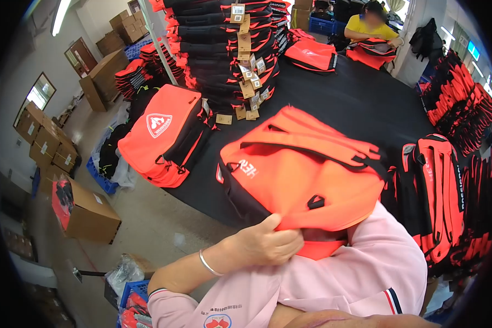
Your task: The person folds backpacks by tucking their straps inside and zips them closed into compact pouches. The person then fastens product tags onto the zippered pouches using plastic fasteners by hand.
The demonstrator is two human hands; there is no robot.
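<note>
An orange and black backpack [306, 164] lies in front of me, its shoulder straps facing up and white lettering on one side. My left hand [272, 240], with a silver bangle on the wrist, is closed on the backpack's near edge, fingers curled round the fabric. My right arm, in a pink sleeve [388, 240], reaches to the backpack's near right side. The right hand is hidden by the bag; whether it is inside or behind cannot be told.
Another orange backpack [161, 136] with a white logo lies left on the black table [361, 90]. A tall stack of tagged bags [218, 52] stands behind it. More backpacks [440, 191] line the right. A co-worker in yellow [369, 27] handles a bag at the far end. Cardboard boxes [90, 210] stand left.
</note>
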